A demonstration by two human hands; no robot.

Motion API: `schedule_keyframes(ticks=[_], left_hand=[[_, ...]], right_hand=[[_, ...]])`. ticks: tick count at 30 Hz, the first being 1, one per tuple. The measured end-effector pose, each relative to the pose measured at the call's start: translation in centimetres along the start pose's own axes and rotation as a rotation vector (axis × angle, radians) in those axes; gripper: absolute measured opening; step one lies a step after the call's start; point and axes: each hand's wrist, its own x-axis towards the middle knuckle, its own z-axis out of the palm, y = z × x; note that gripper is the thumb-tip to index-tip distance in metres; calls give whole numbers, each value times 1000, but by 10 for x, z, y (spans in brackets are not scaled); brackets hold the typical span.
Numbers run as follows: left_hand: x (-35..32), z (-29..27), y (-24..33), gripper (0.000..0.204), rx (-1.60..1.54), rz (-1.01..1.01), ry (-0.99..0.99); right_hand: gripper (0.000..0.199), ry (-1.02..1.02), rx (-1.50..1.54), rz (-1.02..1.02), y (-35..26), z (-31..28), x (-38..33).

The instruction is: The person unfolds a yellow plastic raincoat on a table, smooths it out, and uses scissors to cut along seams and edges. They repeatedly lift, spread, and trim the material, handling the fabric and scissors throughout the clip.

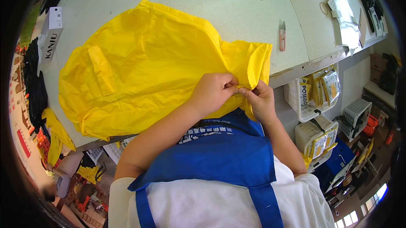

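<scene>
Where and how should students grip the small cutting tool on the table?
The cutting tool is probably best taken by its reddish handle, from the near side with the right hand: it lies flat, handle toward the person, metal end pointing away.

A blue apron (211, 160) covers a white shirt (190, 207).

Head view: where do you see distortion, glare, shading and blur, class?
In the head view, the table looks bowed near the dark rim; in the head view, glare whitens the silvery sheet and the windows look washed out; in the head view, soft shading marks the folds of the yellow fabric; in the head view, detail grows soft near the left rim.
</scene>
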Motion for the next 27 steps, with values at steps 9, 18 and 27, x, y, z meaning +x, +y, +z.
schedule_keyframes(ticks=[9, 18, 27], left_hand=[[0, -1, -3, 23, -51, 0, -21], [1, -3, -4, 22, -66, 15, -90], [-30, -33, -40, 34, 406, 320, 298]], right_hand=[[24, 38, -41, -26, -5, 6, -4], [25, 11, -215, -82, -5, 0, -7], [23, 189, -212, -205, -14, -17, 41]])
